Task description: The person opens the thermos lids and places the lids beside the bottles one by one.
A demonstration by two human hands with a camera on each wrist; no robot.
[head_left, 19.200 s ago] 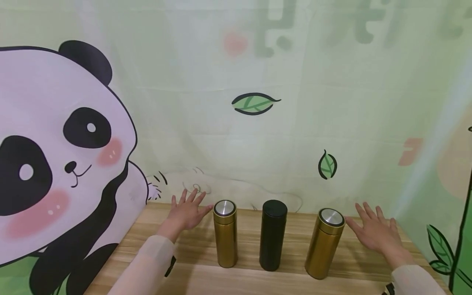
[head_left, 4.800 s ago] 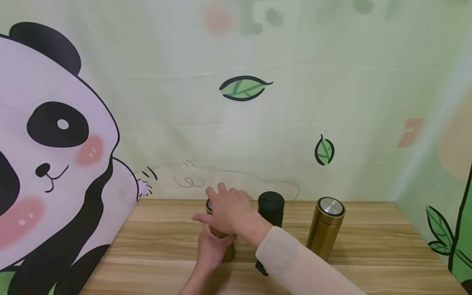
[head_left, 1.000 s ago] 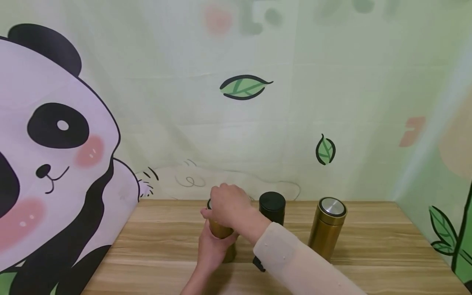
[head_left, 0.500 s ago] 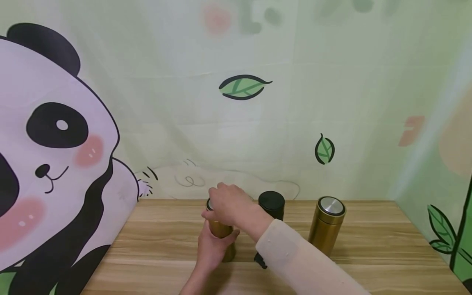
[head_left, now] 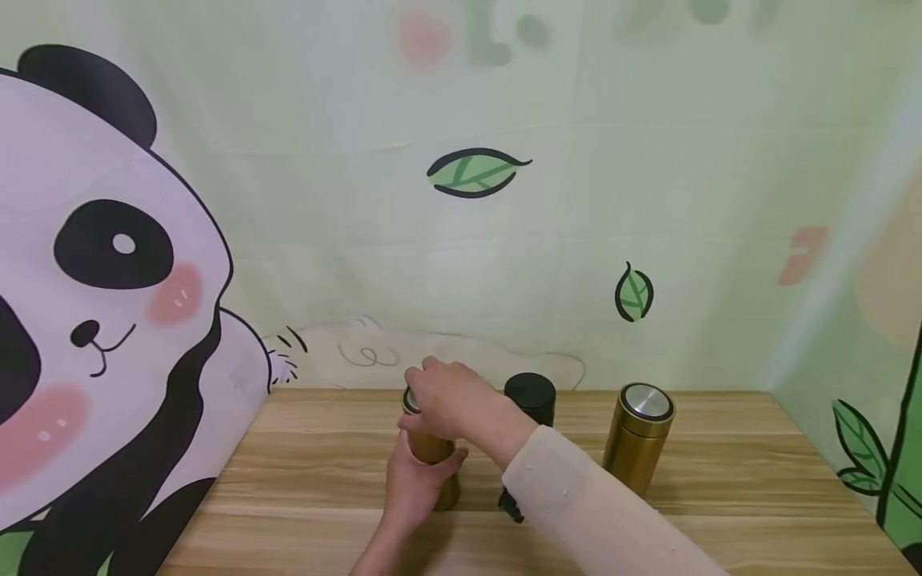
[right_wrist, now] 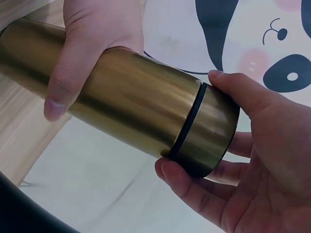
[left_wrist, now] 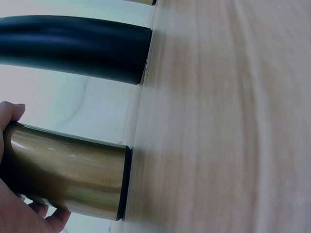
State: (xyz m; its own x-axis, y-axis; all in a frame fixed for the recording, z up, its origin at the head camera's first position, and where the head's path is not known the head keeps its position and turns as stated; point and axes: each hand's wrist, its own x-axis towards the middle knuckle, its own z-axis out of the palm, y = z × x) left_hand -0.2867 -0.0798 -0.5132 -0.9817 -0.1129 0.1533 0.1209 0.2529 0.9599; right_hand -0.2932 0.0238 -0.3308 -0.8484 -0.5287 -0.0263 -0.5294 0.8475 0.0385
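Observation:
A gold vacuum flask [head_left: 432, 450] stands upright at the left of the row. My left hand [head_left: 416, 484] grips its body, the thumb across the near side; in the left wrist view the flask's base [left_wrist: 92, 179] meets the table. My right hand [head_left: 454, 400] holds the flask's lid from above, hiding much of the silver top. Seen from the right wrist, fingers and thumb [right_wrist: 235, 90] pinch the gold lid [right_wrist: 214, 131], and a black ring [right_wrist: 189, 119] shows between lid and body.
A black flask [head_left: 531, 394] stands just right, partly behind my right forearm. Farther right is another gold flask [head_left: 637, 448] with a silver-topped lid. Everything stands on a wood-grain table [head_left: 735, 480]. Behind it hangs a printed panda backdrop [head_left: 346, 240].
Both hands were spread beside the flasks at first; now they hold the left gold one. Over the last second the right hand has turned slightly on the lid, while the left keeps its grip.

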